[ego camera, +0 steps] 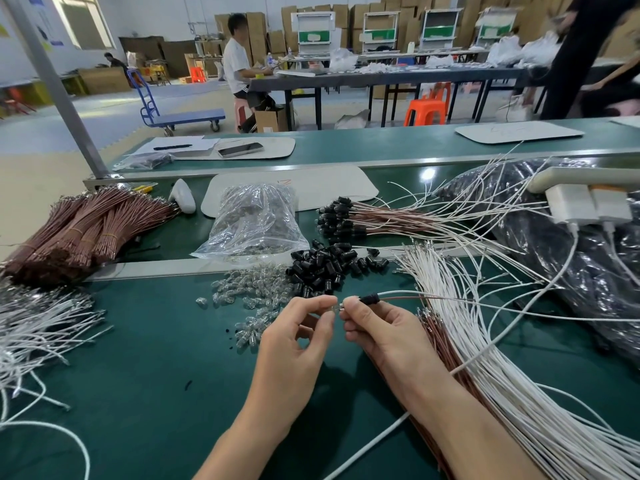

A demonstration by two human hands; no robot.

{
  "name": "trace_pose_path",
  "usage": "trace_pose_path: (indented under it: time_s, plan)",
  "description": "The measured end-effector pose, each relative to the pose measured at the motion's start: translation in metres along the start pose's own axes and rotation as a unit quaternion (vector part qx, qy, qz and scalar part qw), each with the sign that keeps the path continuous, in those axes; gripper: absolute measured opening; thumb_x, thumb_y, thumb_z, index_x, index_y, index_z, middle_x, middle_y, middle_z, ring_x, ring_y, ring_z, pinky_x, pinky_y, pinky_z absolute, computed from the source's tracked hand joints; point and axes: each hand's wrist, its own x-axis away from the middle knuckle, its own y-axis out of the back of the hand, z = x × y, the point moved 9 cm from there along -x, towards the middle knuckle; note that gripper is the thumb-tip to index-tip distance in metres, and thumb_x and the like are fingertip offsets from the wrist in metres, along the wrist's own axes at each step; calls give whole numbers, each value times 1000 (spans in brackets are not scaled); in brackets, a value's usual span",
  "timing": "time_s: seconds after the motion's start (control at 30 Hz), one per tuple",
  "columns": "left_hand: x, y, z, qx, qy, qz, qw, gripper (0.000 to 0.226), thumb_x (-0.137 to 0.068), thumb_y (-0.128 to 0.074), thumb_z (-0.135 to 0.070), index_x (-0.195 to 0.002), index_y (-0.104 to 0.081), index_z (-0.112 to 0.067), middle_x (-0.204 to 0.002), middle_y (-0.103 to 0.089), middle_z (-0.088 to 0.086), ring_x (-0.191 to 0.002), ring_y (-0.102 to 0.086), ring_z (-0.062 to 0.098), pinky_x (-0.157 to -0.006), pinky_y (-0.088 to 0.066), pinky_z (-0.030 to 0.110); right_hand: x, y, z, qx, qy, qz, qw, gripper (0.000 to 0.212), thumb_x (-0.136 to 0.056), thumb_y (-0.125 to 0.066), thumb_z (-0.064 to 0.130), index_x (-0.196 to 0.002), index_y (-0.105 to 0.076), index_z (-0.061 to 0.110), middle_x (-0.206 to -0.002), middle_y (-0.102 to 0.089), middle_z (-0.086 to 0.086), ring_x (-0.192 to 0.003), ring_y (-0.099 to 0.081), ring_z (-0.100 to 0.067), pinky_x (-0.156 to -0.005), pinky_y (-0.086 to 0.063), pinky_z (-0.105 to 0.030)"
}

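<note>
Green bench [138,393]: your moving room is near-left of the hands. The white wire bundle [485,341] fans along your right, touching that forearm. The black socket pile [322,268] and loose clear bulbs [256,292] sit just beyond the hands, likely staged for short reaches. Your right hand [384,337] pinches a wired socket [369,299] mid-bench. Your left hand [294,344] pinches what looks like a bulb [335,308] at its mouth, aligned for insertion.

The green workbench [145,358] stands in a hall with grey floor [104,112]. A window [83,22] sits upper left; cardboard boxes [258,32] line the rear wall.
</note>
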Motion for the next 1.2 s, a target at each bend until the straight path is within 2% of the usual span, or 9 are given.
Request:
trace_pose_path:
  time_s: [0.13,0.27,0.47,0.7,0.93,1.2]
  plan:
    - [1,0,3,7,1,2,1000,28,-97,-65,-16,-103,-68,-42,-94,-71,-16,-86,-68,7,-76,-50,15,0,1,0,0,-1,-2,1000,19,-68,-81,33,-77,-82,16,-79,-74,-4,-70,-67,-8,-65,-55,-17]
    - [0,0,6,28,10,2,1000,25,-96,-65,-15,-106,-70,-37,-93,-73,-12,-87,-70,9,-79,-53,18,0,1,0,0,-3,-2,1000,19,-69,-80,32,-78,-82,16,-80,-74,-5,-71,-67,-8,-66,-55,-17]
    - [0,0,4,50,14,8,999,25,-95,-66,-9,-107,-71,-30,-91,-75,-8,-82,-72,5,-76,-52,12,-1,0,-2,-17,-13,2,1000,17,-69,-79,28,-75,-81,12,-79,-73,-6,-68,-67,-8,-64,-55,-17]
    - [1,-2,9,75,35,18,996,23,-95,-66,-5,-111,-72,-20,-89,-77,-8,-81,-73,6,-75,-53,12,-1,1,-3,-22,-17,11,1000,21,-67,-81,29,-78,-82,11,-81,-73,-8,-69,-67,-8,-64,-55,-17]
    - [1,-4,6,80,32,24,996,24,-94,-65,-2,-109,-73,-20,-91,-78,-9,-80,-73,5,-75,-53,12,-1,1,-2,-8,-17,22,1000,25,-69,-81,31,-82,-82,10,-84,-74,-9,-72,-68,-9,-66,-55,-18]
    - [0,-2,9,81,47,14,995,30,-94,-63,5,-105,-74,-21,-83,-76,-11,-73,-70,4,-72,-50,10,1,-1,0,18,-13,24,999,26,-69,-81,34,-85,-82,13,-88,-76,-8,-76,-68,-9,-69,-55,-18]
